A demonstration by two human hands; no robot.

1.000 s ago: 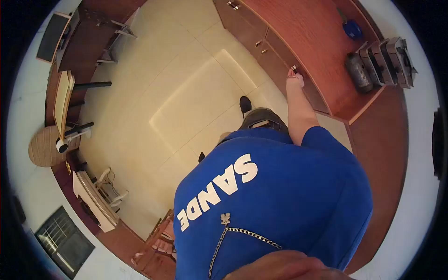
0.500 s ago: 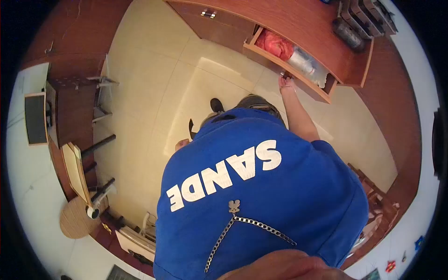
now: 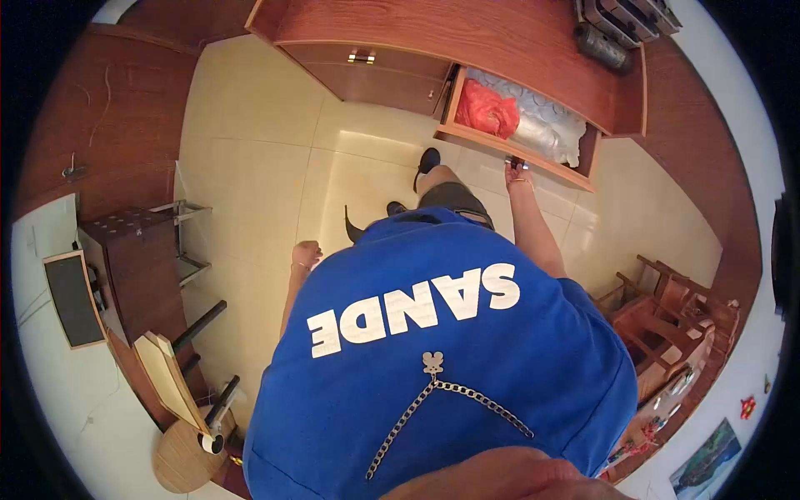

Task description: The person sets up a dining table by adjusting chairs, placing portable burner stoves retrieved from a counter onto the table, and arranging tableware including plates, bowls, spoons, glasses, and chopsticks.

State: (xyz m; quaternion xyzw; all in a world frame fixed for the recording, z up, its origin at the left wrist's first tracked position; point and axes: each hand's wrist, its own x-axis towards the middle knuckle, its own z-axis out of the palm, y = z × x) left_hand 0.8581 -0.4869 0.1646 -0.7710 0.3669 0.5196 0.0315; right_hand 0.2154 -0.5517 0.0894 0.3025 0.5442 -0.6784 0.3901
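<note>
My right hand (image 3: 517,173) is closed on the metal handle (image 3: 517,162) at the front of an open wooden drawer (image 3: 475,137). Inside the drawer lie a red plastic bag (image 3: 487,110) and a clear, crinkled plastic package (image 3: 542,132). My left hand (image 3: 307,252) hangs at my left side over the floor, its fingers curled, and I see nothing in it. It touches no furniture.
The drawer belongs to a reddish-brown wooden cabinet (image 3: 417,42). On its top stand a dark cylinder (image 3: 602,48) and upright file holders (image 3: 621,17). Wooden chairs (image 3: 667,321) are at right. A dark box-like table (image 3: 133,271) and round stool (image 3: 185,457) are at left.
The drawer stands further out, with more of its contents showing, and my right hand stays on its handle. My left hand has come further into view. My legs and feet show more.
</note>
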